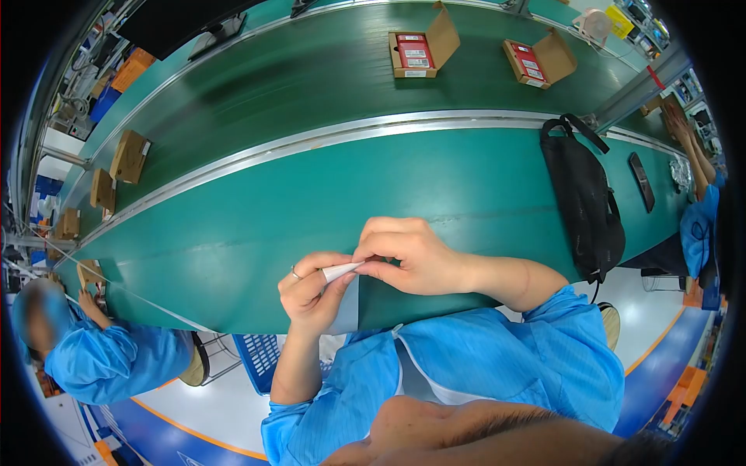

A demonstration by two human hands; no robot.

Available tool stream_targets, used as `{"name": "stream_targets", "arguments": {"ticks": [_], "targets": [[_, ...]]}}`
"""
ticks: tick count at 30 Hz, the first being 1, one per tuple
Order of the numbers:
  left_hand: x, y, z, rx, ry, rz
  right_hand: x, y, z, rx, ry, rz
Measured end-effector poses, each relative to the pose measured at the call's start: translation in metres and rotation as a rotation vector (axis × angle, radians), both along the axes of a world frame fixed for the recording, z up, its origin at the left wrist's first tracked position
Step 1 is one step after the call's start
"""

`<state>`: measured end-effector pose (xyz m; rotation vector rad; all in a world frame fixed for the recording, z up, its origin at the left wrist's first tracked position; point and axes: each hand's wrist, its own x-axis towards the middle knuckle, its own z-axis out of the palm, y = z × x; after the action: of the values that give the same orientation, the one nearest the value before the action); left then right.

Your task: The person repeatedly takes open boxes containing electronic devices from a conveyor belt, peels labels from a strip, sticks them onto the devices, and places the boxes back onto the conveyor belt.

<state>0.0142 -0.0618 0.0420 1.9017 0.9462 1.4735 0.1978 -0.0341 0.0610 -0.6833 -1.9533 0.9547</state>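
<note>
Near the front edge of the green table (256, 202), my two hands meet over a small white piece (340, 271), which looks like paper. My left hand (312, 292), with a ring on one finger, pinches it from the left. From the right, the fingertips of my right hand (408, 256) close on its other end. A pale sheet (347, 309) shows at the table edge, partly behind my left hand and wrist.
Open cartons with red packs (414, 53) (530, 64) stand on the conveyor (311, 85). More cartons (130, 157) are at left. A black bag (584, 202) and dark phone-like object (642, 182) lie right. Co-workers (116, 349) (702, 217) sit at both sides; a blue basket (256, 359) is below.
</note>
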Motion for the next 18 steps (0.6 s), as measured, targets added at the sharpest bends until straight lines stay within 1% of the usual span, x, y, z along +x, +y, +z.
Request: {"name": "stream_targets", "arguments": {"ticks": [3, 6, 9, 12, 15, 18], "targets": [[-0.0005, -0.0006, 0.0010, 0.071, 0.056, 0.046, -0.0035, -0.0012, -0.0006, 0.099, 0.038, -0.047], [-0.0010, -0.0003, -0.0017, 0.105, 0.048, 0.053, -0.0026, -0.0026, 0.0010, 0.111, 0.030, -0.057], [-0.0001, 0.0017, 0.0011, 0.161, 0.069, 0.061, -0.0052, -0.0030, 0.0027, 0.008, 0.034, -0.079], [-0.0003, -0.0012, 0.0038, 0.141, 0.131, 0.090, -0.0023, 0.0003, -0.0023, 0.059, 0.026, -0.037], [-0.0014, -0.0037, 0.0030, 0.106, 0.117, 0.116, -0.0064, -0.0015, 0.0016, 0.097, 0.012, -0.075], [-0.0013, -0.0039, -0.0013, 0.106, 0.100, 0.102, -0.0071, -0.0011, -0.0018, 0.188, 0.022, -0.095]]}}
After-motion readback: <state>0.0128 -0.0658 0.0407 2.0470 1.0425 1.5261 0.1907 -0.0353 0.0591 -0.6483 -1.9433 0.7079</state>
